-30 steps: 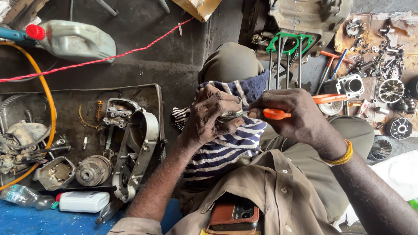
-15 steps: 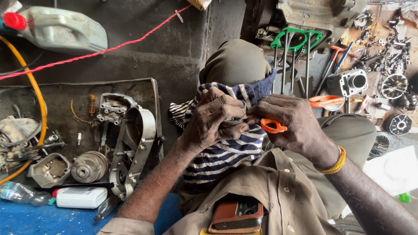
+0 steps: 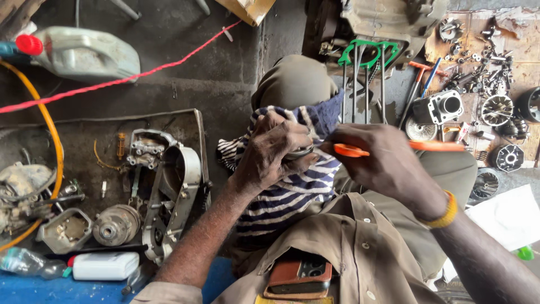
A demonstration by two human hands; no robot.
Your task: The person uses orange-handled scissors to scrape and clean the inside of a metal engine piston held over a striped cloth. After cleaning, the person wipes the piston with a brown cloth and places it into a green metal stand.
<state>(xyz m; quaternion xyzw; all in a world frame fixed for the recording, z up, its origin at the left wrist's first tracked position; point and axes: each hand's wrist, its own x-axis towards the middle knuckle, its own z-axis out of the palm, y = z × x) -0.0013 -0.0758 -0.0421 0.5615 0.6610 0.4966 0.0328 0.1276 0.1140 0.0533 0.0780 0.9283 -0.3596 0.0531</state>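
Grey jug (image 3: 84, 56), engine cover (image 3: 174, 197), white bottle (image 3: 105, 266), cylinder (image 3: 439, 107)

- The left hand (image 3: 278, 152) is wrapped round some round metal part (image 3: 298, 153), mid-frame. Only a sliver of rim shows, so no idea what it is.
- The orange-handled tool (image 3: 433, 146) mostly vanishes behind the right hand (image 3: 388, 163); its working end is out of sight.
- The engine block (image 3: 394, 19) is chopped off by the top edge.
- The small bits (image 3: 478, 56) at upper right are too tiny to tell apart.
- The plastic bottle (image 3: 25, 262) at lower left runs off the frame.

Left hand (image 3: 275, 149) curled; right hand (image 3: 382, 163) apparently clenched, near touching.
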